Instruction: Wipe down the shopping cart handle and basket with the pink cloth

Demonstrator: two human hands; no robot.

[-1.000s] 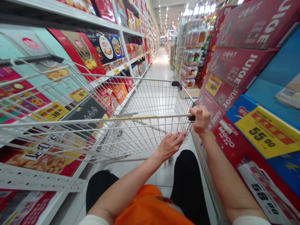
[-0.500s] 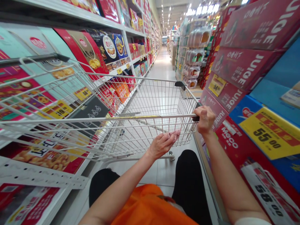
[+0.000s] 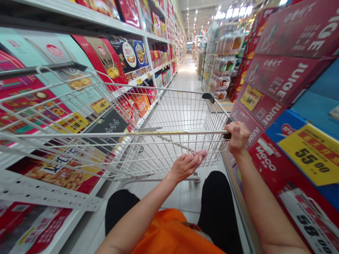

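A grey wire shopping cart (image 3: 169, 133) stands sideways in front of me, with bare wire showing inside its basket. My right hand (image 3: 238, 137) is closed around the black-capped corner at the right end of its top rail. Lower down, my left hand (image 3: 184, 166) presses a crumpled pink cloth (image 3: 202, 155) against the wire side nearest me, its fingers together over the cloth. Part of the cloth is hidden under the fingers. A dark grey panel (image 3: 106, 128) sits at the cart's left part.
Shelves with boxed snacks (image 3: 102, 56) rise close on the left. Stacked red drink cartons (image 3: 280, 76) and a yellow price sign (image 3: 308, 155) crowd the right side. A tiled aisle (image 3: 188, 70) runs ahead, past shrink-wrapped bottle packs (image 3: 225, 65). One cart wheel (image 3: 196, 178) shows near my knees.
The whole view has shifted slightly, so the cart, shelves and cartons appear a little farther right. Both hands keep their holds, the left hand barely moving along the wires.
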